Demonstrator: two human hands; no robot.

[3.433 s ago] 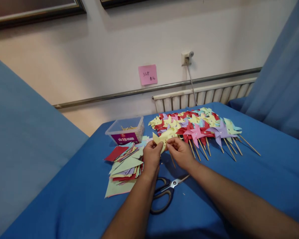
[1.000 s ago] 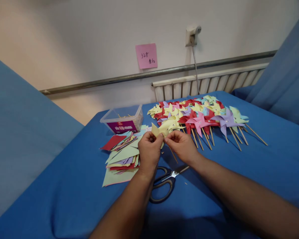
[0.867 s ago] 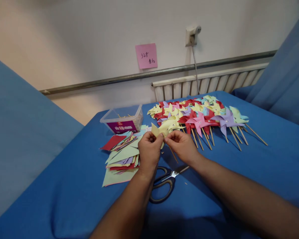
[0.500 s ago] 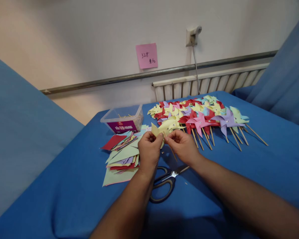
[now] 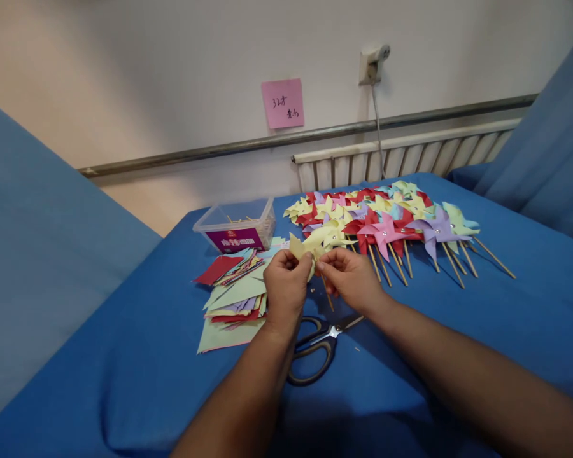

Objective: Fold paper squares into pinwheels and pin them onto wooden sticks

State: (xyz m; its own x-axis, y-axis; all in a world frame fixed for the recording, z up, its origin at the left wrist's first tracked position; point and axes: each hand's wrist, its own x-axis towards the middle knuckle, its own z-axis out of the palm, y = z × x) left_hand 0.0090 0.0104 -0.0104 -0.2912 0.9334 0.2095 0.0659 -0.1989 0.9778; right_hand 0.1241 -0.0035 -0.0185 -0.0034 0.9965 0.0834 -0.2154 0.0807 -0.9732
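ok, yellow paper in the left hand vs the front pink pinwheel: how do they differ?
The yellow paper is pinched in the left hand; the pink pinwheel lies among other pinwheels, untouched. The yellow paper is partly hidden by fingers, so its full shape can't be told; the pink pinwheel shows its blades fanned around a shiny center. Both are single-colored paper.

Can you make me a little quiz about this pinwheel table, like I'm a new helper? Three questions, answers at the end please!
1. True or false: the scissors lie on the blue cloth.
2. In the picture, the pinwheels are: A) left of the clear box; B) right of it; C) inside it.
3. Fill in the colour: the left hand holds ____ paper.

Key: 1 true; 2 B; 3 yellow.
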